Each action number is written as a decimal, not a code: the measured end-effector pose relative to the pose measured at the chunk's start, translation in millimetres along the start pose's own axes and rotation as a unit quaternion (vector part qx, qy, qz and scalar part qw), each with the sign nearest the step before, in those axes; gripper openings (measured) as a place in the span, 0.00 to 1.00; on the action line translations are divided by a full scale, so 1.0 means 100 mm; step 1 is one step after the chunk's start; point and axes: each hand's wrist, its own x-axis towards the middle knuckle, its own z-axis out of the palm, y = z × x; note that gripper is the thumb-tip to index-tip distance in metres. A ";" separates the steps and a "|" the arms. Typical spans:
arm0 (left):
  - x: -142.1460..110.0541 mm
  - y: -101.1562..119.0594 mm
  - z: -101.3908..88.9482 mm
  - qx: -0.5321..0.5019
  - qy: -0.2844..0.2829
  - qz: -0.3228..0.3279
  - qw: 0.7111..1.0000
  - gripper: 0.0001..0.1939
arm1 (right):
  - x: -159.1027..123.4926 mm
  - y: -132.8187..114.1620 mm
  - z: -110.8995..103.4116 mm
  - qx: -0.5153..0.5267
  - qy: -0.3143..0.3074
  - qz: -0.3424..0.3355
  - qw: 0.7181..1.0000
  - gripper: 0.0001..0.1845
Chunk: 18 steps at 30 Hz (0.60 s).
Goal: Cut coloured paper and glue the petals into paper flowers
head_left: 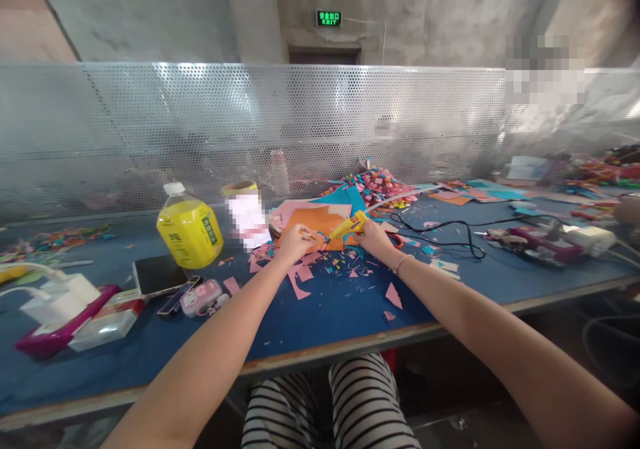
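My right hand (374, 239) is wrapped round a yellow glue gun (349, 225), whose tip points left toward my other hand. A pale glue stick (400, 197) runs out behind the gun to the upper right. My left hand (300, 241) is closed in a pinch close to the gun's tip; the piece between its fingers is too small to make out. Beneath both hands lies an orange sheet (313, 219), with pink and blue sheets around it. Pink paper scraps (300, 281) are scattered in front. Orange-red scissor handles (399, 241) show beside my right hand.
A yellow-filled bottle (189, 232), a phone (159, 275), a pink case (201, 297) and a purple power strip (65, 329) with chargers are on the left. Cut paper is heaped (377, 189) before the perforated metal screen (300, 122). A black cable (450, 225) crosses toward another power strip (545, 243).
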 end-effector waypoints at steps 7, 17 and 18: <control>-0.06 0.13 -0.01 -0.101 0.010 -0.022 0.995 0.11 | -0.02 -0.03 -0.03 0.029 0.039 0.017 0.999 0.17; -0.13 0.23 -0.03 -0.192 -0.011 -0.030 0.981 0.06 | 0.02 0.37 -0.09 0.017 0.130 0.007 0.991 0.22; -0.13 0.24 -0.03 -0.187 -0.015 -0.027 0.982 0.06 | 0.02 0.36 -0.09 0.004 0.133 -0.024 0.991 0.20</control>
